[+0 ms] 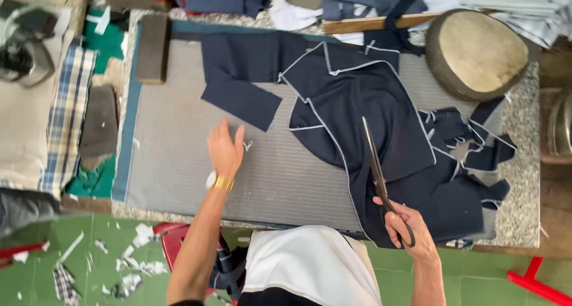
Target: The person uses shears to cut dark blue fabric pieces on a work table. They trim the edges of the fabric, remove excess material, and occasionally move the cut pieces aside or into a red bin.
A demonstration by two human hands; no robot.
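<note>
Holding the long dark scissors (381, 184) in the right hand (408, 228), the person has the fingers clenched through the handle loops, and the blades look closed, pointing away over the navy cloth pieces (369, 115) edged with pale chalk or stitch lines. That cloth lies bunched on the right half of the grey padded mat (179, 151) covering the counter (524, 181), with loose navy strips (476, 139) trailing off toward the right edge and a separate navy rectangle (241, 100) lying flat near the middle. The left hand (225, 148) hovers over bare mat with fingers released and spread, holding nothing, just beside a tiny pale thread scrap (247, 145); a gold bracelet (223, 182) sits at the wrist. To work cleanly here, it would seem wise to bring that free hand onto the cloth and flatten it beside the pale line before any blade opens, since the folds under the scissors could catch a second layer unseen. Keeping the lower blade resting on the mat and gliding along the marked edge should give a steadier line than lifting the fabric. The trailing strips are best swept aside so they do not slip between the blades. A round wooden block (476, 53) sits at the far right corner, well apart from the hands, and paper scraps (128, 264) lie on the green floor (77, 246) below.
</note>
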